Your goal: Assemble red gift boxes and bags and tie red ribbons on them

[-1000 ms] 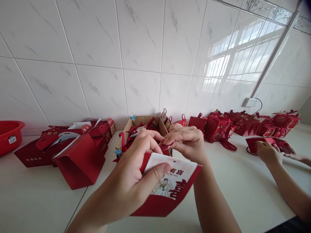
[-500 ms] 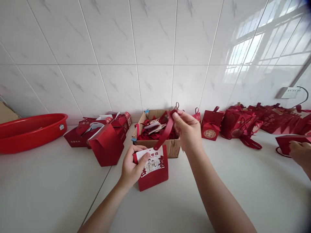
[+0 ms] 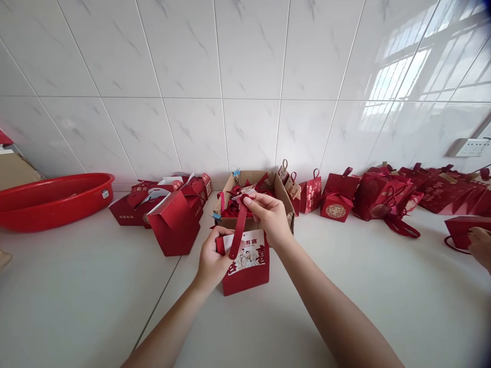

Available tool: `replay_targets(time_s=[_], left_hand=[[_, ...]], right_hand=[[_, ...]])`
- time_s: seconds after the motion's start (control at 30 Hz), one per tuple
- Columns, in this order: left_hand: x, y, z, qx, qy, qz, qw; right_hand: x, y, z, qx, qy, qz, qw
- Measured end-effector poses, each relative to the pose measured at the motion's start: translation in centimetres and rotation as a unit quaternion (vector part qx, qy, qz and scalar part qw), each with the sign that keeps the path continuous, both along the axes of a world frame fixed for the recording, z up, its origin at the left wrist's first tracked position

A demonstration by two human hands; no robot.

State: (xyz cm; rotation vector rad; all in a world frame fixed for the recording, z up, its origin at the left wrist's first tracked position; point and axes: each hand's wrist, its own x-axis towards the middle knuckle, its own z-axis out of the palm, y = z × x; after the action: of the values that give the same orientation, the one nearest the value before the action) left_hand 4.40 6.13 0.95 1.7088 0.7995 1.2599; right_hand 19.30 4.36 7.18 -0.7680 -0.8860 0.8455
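Note:
My left hand (image 3: 211,259) grips the left edge of a small red gift box (image 3: 247,266) with a white picture panel, held just above the white counter (image 3: 76,296). My right hand (image 3: 268,214) pinches the upper end of a dark red ribbon strap (image 3: 238,229) that hangs down across the box's front. Right behind both hands stands an open cardboard box (image 3: 284,197) filled with red ribbons and tags.
A group of red gift boxes (image 3: 169,214) stands to the left, and a red plastic basin (image 3: 53,199) sits farther left. More red boxes and bags (image 3: 383,194) line the tiled wall to the right. Another person's hand (image 3: 481,245) works at the right edge.
My right hand has moved left and down with the ribbon, from above the cardboard box's right side to just over the gift box. My left hand keeps its hold on the box.

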Motion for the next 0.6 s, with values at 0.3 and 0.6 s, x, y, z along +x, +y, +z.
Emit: replay_targets(time_s=[0.3, 0.6], left_hand=[[-0.13, -0.15, 0.31, -0.010, 0.008, -0.024, 1.000], [-0.29, 0.33, -0.31, 0.011, -0.001, -0.022, 1.000]], right_hand=[[0.15, -0.06, -0.16, -0.002, -0.012, -0.003, 1.000], [0.00, -0.13, 0.02, 0.002, -0.008, -0.007, 1.000]])
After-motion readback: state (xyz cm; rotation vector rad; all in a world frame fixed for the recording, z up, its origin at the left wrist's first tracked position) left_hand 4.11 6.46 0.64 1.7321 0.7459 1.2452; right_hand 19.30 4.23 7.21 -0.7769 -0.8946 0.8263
